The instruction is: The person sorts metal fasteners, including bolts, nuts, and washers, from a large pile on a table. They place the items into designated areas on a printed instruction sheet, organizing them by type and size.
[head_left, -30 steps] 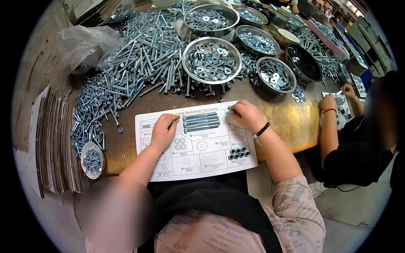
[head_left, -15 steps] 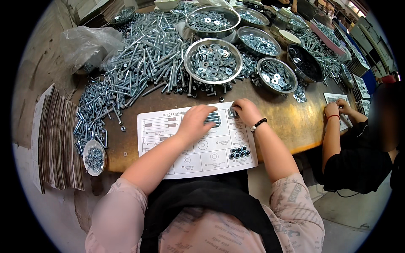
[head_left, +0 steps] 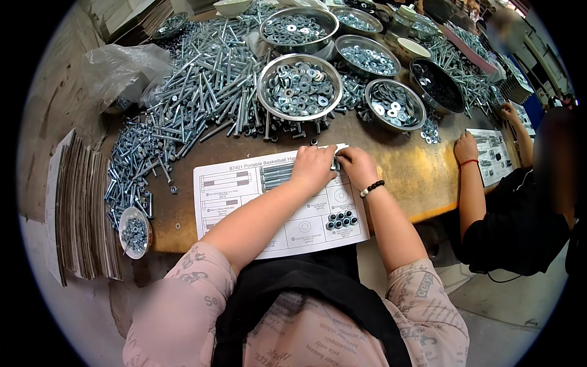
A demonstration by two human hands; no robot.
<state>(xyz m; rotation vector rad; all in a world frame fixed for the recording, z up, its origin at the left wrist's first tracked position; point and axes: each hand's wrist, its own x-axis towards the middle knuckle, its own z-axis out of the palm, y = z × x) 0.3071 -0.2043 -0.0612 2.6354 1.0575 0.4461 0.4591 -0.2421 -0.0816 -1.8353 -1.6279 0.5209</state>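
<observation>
A printed parts sheet (head_left: 244, 246) lies on the table in front of me. A row of long bolts (head_left: 276, 176) rests side by side across its upper part, its right end hidden by my left hand (head_left: 313, 166). The thumb and fingers of that hand close around a small group of short bolts (head_left: 335, 164) beside the row. My right hand (head_left: 359, 166), with a beaded bracelet on its wrist, pinches at the same short bolts from the right; its fingertips partly hide them. Below both hands, several dark-centred nuts (head_left: 342, 220) stand in two rows on the sheet.
Loose bolts (head_left: 208, 85) are heaped at the back left. Steel bowls of washers (head_left: 299, 88) stand behind the sheet. A small white dish (head_left: 135, 232) and stacked cardboard sheets (head_left: 82, 208) are at the left. A co-worker's hand (head_left: 466, 147) rests by another sheet at the right.
My left hand has moved right, off the long bolts, uncovering most of their row, and onto the short bolts by my right hand. The co-worker's far hand has lifted away from their sheet.
</observation>
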